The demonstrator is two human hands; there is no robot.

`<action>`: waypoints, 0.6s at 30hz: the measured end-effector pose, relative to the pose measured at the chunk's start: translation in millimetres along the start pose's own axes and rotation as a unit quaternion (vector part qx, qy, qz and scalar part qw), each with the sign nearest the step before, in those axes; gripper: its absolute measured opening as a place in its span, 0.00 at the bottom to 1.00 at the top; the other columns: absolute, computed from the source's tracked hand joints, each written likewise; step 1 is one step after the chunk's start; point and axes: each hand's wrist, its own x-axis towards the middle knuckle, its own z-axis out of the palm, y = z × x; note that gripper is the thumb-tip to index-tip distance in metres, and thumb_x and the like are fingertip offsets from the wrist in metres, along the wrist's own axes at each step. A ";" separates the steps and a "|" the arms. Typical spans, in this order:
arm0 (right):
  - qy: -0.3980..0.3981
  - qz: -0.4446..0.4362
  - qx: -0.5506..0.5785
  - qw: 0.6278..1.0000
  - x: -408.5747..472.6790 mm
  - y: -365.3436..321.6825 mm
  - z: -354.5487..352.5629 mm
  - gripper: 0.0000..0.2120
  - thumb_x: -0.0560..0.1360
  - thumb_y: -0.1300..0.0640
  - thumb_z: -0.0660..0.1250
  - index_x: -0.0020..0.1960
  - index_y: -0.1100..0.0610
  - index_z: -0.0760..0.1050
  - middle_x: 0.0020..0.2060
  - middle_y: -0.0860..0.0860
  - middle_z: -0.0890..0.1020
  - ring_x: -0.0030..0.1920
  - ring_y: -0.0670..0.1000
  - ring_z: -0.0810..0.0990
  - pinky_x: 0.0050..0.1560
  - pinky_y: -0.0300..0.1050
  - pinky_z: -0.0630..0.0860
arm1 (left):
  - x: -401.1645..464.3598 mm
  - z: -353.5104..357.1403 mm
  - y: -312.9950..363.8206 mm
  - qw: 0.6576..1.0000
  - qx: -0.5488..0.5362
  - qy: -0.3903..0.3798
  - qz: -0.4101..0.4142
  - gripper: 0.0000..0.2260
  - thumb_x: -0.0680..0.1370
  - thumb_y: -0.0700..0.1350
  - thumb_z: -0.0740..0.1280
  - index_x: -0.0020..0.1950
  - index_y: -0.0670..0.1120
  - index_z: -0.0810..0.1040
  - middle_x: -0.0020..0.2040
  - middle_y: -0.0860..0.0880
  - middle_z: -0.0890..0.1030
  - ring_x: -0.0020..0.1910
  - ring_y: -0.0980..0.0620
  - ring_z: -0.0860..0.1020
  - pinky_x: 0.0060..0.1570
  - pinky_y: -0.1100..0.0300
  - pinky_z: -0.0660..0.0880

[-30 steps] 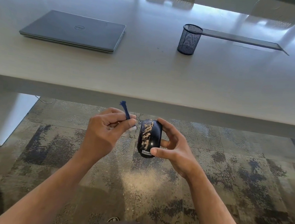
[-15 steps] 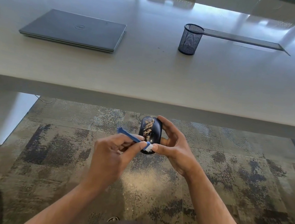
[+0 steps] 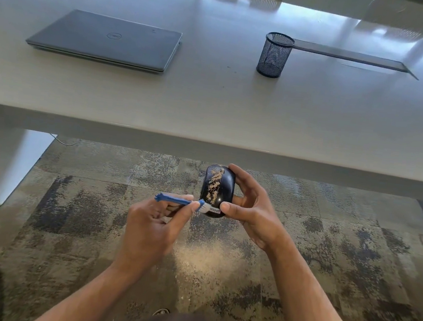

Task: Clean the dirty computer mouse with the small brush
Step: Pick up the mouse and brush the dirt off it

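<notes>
Both my hands are busy: my right hand (image 3: 249,212) clasps the glossy black dust-streaked computer mouse (image 3: 217,190), long axis pointing away, while my left hand (image 3: 156,222) pinches the small blue plastic brush (image 3: 182,202) crosswise, bristles touching its near end.

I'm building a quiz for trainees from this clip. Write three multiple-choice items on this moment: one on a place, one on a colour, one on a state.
1. Where does the dark mesh pen cup stand?
A. on the carpet
B. on the white desk, right of the closed grey laptop
C. on the laptop

2. What colour is the handle of the small brush?
A. blue
B. red
C. yellow

3. What state is the black computer mouse in?
A. wiped clean
B. lying on the desk
C. streaked with tan dust, held in the right hand

Key: B, the cup stands on the desktop beside the laptop; A, blue plastic shows above the left hand; C, dust runs along the mouse's top.
</notes>
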 end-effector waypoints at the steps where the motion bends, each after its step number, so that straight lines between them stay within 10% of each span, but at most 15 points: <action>1: 0.002 0.001 -0.001 1.000 -0.1 0.0 -0.8 0.43 0.62 0.69 0.78 0.75 0.57 0.67 0.70 0.54 0.77 0.59 0.66 0.83 0.59 0.64 0.79 | 1.0 -0.9 -1.4 1.000 0.006 0.005 -0.006 0.06 0.70 0.49 0.74 0.47 0.55 0.82 0.41 0.67 0.83 0.39 0.65 0.83 0.40 0.70 0.78; 8: 0.003 0.009 0.006 1.000 -1.8 -2.2 -2.1 0.49 0.58 0.66 0.83 0.75 0.58 0.67 0.70 0.54 0.76 0.59 0.65 0.83 0.60 0.63 0.80 | 3.4 -8.6 -7.8 0.999 0.007 0.033 -0.017 0.07 0.70 0.51 0.74 0.46 0.60 0.80 0.39 0.65 0.83 0.36 0.62 0.83 0.36 0.69 0.78; 18: -0.004 0.004 0.012 1.000 -2.0 -4.8 2.8 0.40 0.65 0.73 0.74 0.74 0.58 0.68 0.69 0.53 0.77 0.57 0.62 0.84 0.55 0.56 0.83 | -4.1 7.4 -4.1 0.994 -0.004 -0.056 0.092 0.06 0.69 0.40 0.76 0.46 0.44 0.85 0.42 0.57 0.84 0.40 0.61 0.83 0.39 0.68 0.78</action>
